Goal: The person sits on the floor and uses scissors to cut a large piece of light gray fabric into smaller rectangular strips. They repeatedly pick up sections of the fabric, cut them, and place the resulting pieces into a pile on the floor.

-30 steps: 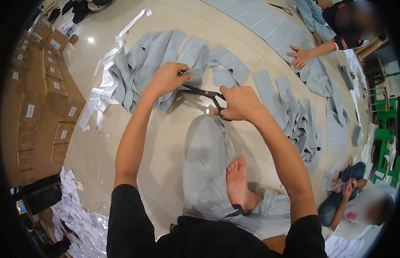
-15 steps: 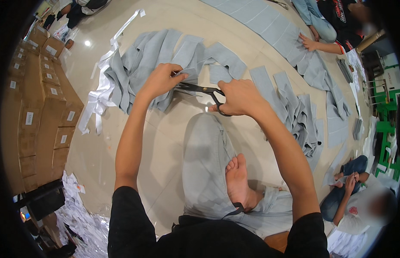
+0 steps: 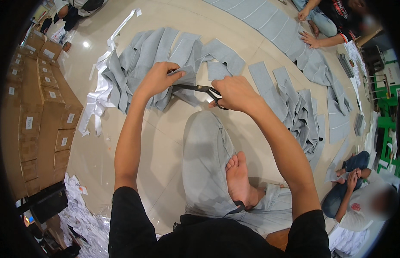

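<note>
My left hand (image 3: 160,80) pinches the edge of a grey fabric piece (image 3: 185,76) between thumb and fingers. With my right hand (image 3: 236,93) I grip black-handled scissors (image 3: 195,87), whose blades point left and lie at the fabric just below my left fingers. The blades look nearly closed, and their tips are hidden by the cloth and hand. A large folded heap of the same grey fabric (image 3: 150,47) spreads on the floor beyond my left hand. Loose cut pieces (image 3: 225,56) lie just past the scissors.
Crumpled grey strips (image 3: 294,105) lie to the right. White ribbon (image 3: 99,99) trails along the heap's left side. Stacked cardboard boxes (image 3: 47,112) stand at the left. A person's hand (image 3: 311,39) presses a long grey fabric length (image 3: 268,26); another person (image 3: 359,193) sits at lower right.
The scissor handles have come closer together, and the fabric piece at my left fingers stands up more. The far person's second hand has come into view.
</note>
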The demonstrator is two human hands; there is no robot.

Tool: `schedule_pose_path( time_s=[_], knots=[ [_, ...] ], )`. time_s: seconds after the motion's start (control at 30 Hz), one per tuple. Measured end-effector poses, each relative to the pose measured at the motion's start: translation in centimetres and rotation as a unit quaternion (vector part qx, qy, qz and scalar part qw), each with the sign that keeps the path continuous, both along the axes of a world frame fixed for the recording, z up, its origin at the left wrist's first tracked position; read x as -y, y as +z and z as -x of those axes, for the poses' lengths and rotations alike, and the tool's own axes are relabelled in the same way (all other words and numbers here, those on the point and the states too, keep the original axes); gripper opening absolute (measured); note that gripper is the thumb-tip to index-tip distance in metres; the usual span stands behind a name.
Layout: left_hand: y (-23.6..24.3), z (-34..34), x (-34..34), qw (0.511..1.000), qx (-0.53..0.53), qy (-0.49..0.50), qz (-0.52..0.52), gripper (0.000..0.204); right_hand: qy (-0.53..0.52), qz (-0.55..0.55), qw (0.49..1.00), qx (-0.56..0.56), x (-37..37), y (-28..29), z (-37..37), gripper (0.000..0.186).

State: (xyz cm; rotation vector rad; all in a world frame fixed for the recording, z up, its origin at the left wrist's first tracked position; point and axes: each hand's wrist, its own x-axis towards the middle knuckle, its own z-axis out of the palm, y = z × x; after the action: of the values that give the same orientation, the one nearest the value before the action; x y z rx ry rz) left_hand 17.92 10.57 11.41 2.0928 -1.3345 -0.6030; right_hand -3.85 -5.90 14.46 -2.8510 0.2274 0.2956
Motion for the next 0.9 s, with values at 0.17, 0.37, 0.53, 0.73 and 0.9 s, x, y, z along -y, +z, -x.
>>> schedule_pose_path(
  time_s=[0.17, 0.37, 0.53, 0.73, 0.9],
  knots=[
    [-0.1, -0.3, -0.1, 1.000, 0.000, 0.012, 0.005, 0.034, -0.056, 0.003, 0.998, -0.003, 0.1, -0.4, 3.6, 0.066],
    [0.9, 0.2, -1.3, 0.998, 0.024, -0.014, -0.052, 0.036, -0.225, -0.061, 0.969, -0.084, 2.2, -1.8, 12.4, 0.070],
    [2.7, 3.0, -1.4, 0.997, -0.067, -0.018, 0.019, 0.040, -0.329, -0.094, 0.934, -0.101, 2.7, -4.5, 21.6, 0.071],
    [8.4, 4.9, 6.3, 0.970, -0.122, 0.042, 0.207, 0.035, -0.450, -0.176, 0.874, -0.049, -1.1, -6.6, 28.4, 0.067],
    [9.2, 7.7, 16.0, 0.942, -0.132, 0.056, 0.304, 0.035, -0.536, -0.273, 0.792, 0.104, -6.3, -9.0, 32.4, 0.055]
  ],
)
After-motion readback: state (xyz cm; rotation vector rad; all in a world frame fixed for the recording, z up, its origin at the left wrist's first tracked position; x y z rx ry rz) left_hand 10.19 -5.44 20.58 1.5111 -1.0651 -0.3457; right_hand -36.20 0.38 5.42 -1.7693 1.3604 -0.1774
